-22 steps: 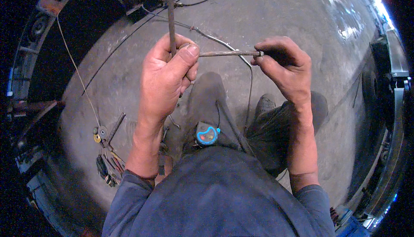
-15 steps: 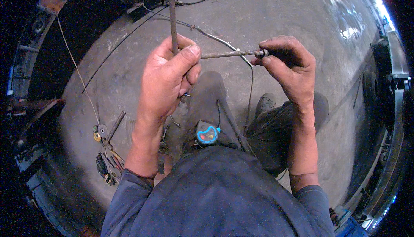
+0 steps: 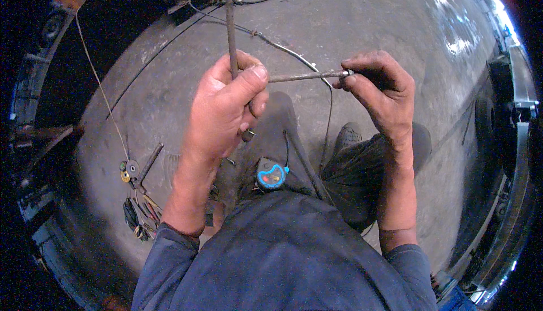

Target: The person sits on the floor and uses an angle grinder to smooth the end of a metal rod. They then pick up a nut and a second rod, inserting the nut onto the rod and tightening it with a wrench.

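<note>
My left hand is closed around a long rusty steel rod that runs away from me toward the top of the view. A shorter threaded rod lies crosswise, one end under my left thumb. My right hand pinches its other end between thumb and fingers. Both rods meet at my left fist, above my knees. A thin dark wire trails across the concrete floor beneath them.
A blue tape measure hangs at my waist. Pliers and small tools lie on the floor at lower left beside a round disc and a short bar. Metal frames stand at the right edge, and dark machinery at the left.
Both hands have held their grips. The right hand has shifted slightly on the end of the threaded rod; the rods have barely moved.
</note>
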Demonstrator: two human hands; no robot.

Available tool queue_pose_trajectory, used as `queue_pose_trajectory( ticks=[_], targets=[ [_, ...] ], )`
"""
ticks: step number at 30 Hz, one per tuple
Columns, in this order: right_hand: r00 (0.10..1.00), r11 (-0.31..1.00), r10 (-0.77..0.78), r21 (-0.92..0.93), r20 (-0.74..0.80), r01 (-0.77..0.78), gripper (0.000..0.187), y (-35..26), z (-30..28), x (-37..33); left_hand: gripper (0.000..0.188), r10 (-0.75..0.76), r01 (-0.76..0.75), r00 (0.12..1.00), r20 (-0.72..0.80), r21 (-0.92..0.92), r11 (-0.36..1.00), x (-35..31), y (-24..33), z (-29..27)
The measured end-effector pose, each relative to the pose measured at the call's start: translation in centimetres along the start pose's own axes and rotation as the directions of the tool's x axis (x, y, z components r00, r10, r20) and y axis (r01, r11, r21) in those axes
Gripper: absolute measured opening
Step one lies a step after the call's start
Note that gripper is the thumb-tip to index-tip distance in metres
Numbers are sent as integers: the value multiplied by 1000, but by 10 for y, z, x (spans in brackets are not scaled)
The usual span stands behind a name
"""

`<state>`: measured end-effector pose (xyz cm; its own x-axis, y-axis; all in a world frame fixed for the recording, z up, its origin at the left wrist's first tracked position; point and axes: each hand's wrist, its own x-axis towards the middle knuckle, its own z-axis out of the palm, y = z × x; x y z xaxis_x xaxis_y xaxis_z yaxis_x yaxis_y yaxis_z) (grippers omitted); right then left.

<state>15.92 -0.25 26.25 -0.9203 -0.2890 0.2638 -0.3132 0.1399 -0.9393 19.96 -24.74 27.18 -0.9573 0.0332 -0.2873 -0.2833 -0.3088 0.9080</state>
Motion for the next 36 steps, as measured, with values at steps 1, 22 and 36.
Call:
queue_pose_trajectory(
  ticks=[1, 22, 36],
  targets=[
    [1000, 1000, 21, 3, -7, -21, 16, -2, 0, -1, 15, 21, -21, 1000, 9, 13, 1000, -1, 0, 0],
    [960, 963, 219, 117, 174, -241, 23, 2, -9, 4, 13, -2, 2, 1000, -1, -111, 994, 2, -17, -3],
    [987, 983, 147, 103, 72, -154, 22, 7, -1, 5, 14, -7, 11, 1000, 28, -142, 990, 4, -20, -5]
  ],
)
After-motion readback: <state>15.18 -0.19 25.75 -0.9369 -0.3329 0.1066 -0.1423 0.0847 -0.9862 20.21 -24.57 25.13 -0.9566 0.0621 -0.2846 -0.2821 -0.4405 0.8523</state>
